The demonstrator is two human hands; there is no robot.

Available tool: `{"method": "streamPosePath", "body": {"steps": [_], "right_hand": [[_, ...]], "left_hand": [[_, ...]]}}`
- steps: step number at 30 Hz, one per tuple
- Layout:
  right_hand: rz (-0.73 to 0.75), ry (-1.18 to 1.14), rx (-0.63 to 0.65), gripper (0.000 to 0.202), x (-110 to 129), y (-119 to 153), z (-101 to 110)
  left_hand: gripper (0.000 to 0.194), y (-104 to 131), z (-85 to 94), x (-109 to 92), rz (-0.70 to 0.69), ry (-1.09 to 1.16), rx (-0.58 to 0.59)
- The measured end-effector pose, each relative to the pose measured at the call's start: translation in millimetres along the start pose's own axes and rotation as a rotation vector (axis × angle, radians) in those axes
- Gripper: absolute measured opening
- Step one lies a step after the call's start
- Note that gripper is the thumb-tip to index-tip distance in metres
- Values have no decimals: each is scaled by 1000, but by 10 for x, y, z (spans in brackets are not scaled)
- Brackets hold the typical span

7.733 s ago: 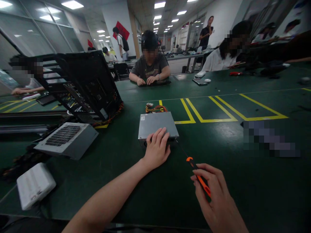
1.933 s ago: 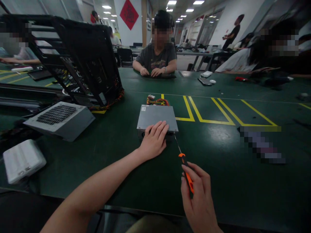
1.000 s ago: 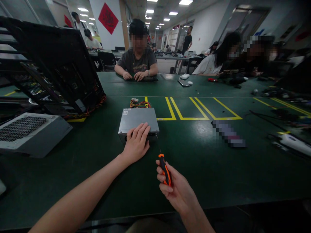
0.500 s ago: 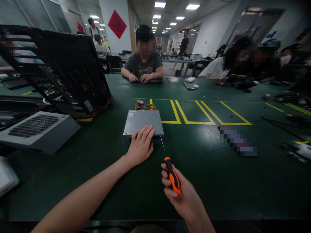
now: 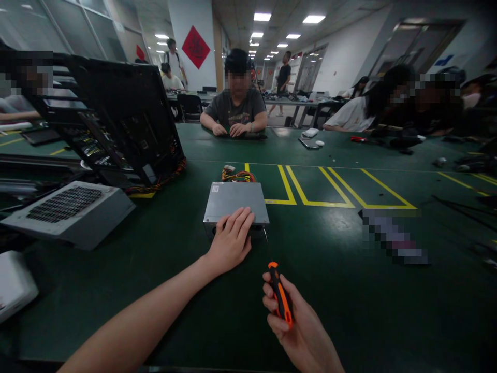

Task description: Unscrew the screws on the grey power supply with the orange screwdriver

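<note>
A grey metal power supply box [image 5: 237,199] lies on the green table [image 5: 186,321], its bundle of coloured cables [image 5: 238,175] behind it. My left hand [image 5: 230,243] rests over the box's top and near edge, thumb at the near face, gripping it. In my right hand [image 5: 285,311] is an orange and black screwdriver [image 5: 280,298], held by its handle. Its thin shaft points up to the box's near right corner, where the tip is at or very near a screw; contact is too small to tell.
An open black computer case [image 5: 132,124] stands at the left, with another grey power supply [image 5: 73,212] before it and a white object [image 5: 15,285] nearer. A person [image 5: 236,106] sits opposite. Yellow tape [image 5: 322,204] marks the table; a blurred-out flat object [image 5: 394,238] lies right.
The whole view has shifted, so things appear slightly lower and further right. My left hand stays on the box and the screwdriver remains at the same corner, its handle turned slightly.
</note>
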State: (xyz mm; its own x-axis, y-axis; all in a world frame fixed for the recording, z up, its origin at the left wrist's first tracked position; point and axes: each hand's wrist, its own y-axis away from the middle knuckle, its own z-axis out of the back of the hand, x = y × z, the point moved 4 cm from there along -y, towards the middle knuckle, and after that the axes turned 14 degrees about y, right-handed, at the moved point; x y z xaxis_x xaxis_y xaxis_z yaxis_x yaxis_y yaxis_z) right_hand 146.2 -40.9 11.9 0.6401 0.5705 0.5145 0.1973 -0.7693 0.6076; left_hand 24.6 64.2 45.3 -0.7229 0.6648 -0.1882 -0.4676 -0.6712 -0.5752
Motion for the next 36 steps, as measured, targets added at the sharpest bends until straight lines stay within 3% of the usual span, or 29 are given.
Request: {"method": "streamPosePath", "body": {"steps": [4,12,20,27,36], "right_hand": [[6,10,44,31,-14,-17,-39],[145,55,-8,21,24,16,51],[-22,50,15,34,-62,-12,1],[56,-25,47,17,-21,34,36],[-95,-42,-24,20,-55,18,-34]], "left_hand": [[54,-2,11,-5,-13,0,-13],[51,-3,26,-13,-21,-14,-14],[50,8,12,-6,-13,-5,-7],[50,12,6,-3,-2,10,-3],[50,9,-1,5,1,-2,21]]}}
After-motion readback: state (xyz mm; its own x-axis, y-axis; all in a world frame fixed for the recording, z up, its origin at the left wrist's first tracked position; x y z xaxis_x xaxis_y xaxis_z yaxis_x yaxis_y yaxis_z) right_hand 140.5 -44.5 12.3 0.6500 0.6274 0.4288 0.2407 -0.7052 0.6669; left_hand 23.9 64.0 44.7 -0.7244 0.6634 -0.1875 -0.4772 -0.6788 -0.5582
